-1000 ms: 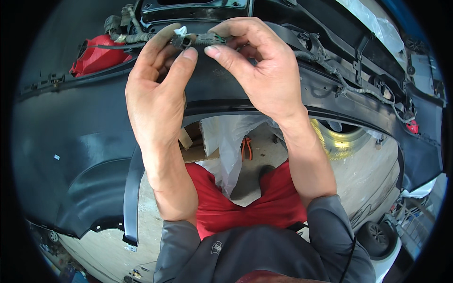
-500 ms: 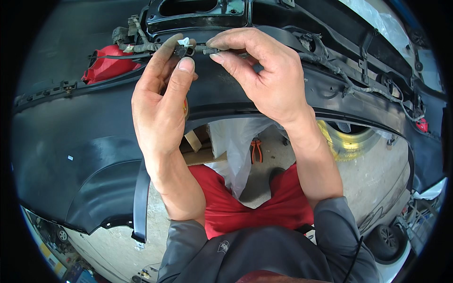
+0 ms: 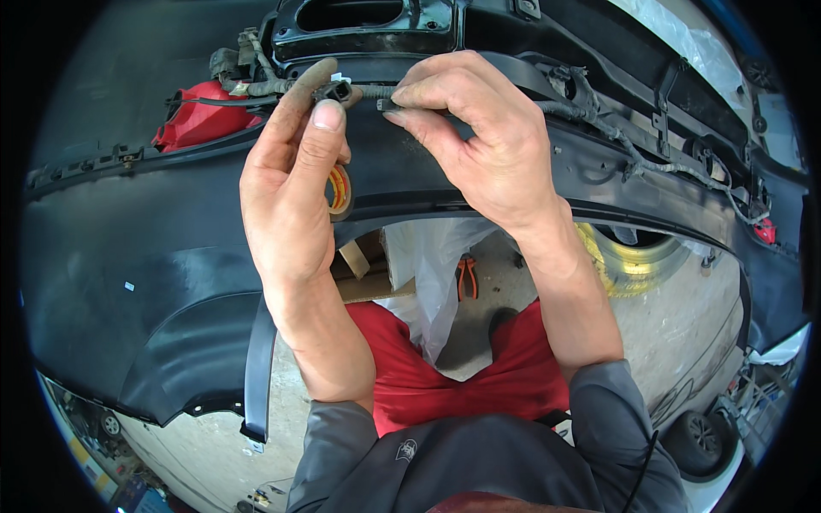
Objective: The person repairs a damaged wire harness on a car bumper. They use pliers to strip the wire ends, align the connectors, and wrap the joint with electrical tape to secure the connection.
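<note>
Head view only. Connector point(image 3: 335, 90), small and black, sits at the top edge of the dark bumper cover point(image 3: 154, 256), on the end of a taped wiring harness point(image 3: 256, 85) that runs in from the upper left. Left hand point(image 3: 291, 197) has thumb and forefinger pinched on the connector body, other fingers loosely curled; a roll of tape point(image 3: 340, 190) shows behind that hand, apparently hanging on a finger, can't tell which. Right hand point(image 3: 479, 145) is clenched on a second black cable end point(image 3: 386, 104) just right of the connector, fingertips tight on it, with more loom point(image 3: 616, 137) trailing off right along the bumper's inner frame. Progress, as a judgement: the two ends look lined up and very near each other, but whether they are seated together or slightly apart is hidden by the fingers, so call the join in hand and not confirmed done. Rest of the harness to the right looks already routed along the frame. Below the bumper: concrete floor point(image 3: 684, 299), red-handled pliers point(image 3: 466, 275) lying on it, clear plastic sheet point(image 3: 428, 274), a piece of cardboard point(image 3: 368, 282), and a wheel point(image 3: 633, 256) at right.
</note>
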A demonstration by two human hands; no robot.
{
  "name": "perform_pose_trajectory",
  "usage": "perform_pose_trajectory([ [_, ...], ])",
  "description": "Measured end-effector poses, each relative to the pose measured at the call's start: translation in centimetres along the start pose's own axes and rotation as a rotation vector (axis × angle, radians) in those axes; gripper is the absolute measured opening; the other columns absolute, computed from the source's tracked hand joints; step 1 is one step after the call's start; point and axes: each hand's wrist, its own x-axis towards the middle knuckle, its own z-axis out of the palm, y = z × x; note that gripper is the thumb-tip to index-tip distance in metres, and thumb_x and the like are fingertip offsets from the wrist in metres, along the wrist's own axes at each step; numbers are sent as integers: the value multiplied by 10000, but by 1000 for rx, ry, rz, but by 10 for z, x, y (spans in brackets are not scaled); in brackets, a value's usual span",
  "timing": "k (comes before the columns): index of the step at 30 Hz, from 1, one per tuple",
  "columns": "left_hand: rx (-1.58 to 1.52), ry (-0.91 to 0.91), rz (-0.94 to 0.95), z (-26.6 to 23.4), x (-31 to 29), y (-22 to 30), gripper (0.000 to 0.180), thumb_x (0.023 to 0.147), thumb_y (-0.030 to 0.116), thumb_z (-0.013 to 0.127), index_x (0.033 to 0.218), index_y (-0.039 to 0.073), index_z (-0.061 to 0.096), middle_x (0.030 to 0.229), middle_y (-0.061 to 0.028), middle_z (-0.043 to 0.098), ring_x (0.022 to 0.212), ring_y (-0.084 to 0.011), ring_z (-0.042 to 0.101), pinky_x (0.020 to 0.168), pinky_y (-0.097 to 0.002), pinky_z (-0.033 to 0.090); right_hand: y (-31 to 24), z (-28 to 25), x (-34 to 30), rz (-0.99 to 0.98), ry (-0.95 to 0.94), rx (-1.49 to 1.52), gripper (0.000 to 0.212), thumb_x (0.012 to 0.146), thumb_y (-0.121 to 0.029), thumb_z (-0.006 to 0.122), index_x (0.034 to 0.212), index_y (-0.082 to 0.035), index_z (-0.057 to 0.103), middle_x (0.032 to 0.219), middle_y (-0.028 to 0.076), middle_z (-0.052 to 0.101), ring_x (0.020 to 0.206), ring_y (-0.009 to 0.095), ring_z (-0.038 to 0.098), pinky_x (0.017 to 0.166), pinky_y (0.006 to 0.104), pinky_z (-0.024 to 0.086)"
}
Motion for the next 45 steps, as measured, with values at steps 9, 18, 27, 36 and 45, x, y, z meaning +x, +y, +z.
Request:
perform_pose_trajectory([
  [9,-35,-17,1,-1,0,-1,435,1172,287,574,1505,15,647,1114,-64,727,861,-89,580,751,-233,473,5,-1,0,2,-8,84,215,867,72,852,1025,-37,754,1081,72,756,952,183,746,800,300,607],
  [18,-275,8,-60,-2,1,4,473,1197,331,490,1456,-25,661,1091,-100,709,824,-124,600,728,-280,515,8,-2,-3,10,-42,93,266,889,60,846,1109,-42,736,1112,75,759,960,177,750,825,303,624],
  [27,-269,40,-62,2,0,6,496,1197,353,491,1444,-43,656,1045,-85,685,821,-121,589,729,-275,511,-6,-12,5,66,-119,61,305,938,-6,820,1234,-35,753,1160,102,718,919,255,746,801,351,617],
  [36,23,75,46,5,-2,-1,315,1145,267,649,1339,32,726,910,19,632,827,-77,554,746,-222,466,-1,-23,7,13,-164,-20,245,913,-2,822,1155,-9,789,1126,105,753,931,223,745,788,315,597],
  [45,95,111,2,9,0,-10,274,1162,275,619,1266,42,718,971,20,671,834,-66,581,759,-222,476,2,-8,5,22,-84,79,227,903,-19,851,1125,-11,805,1001,73,779,863,166,729,752,281,570],
])
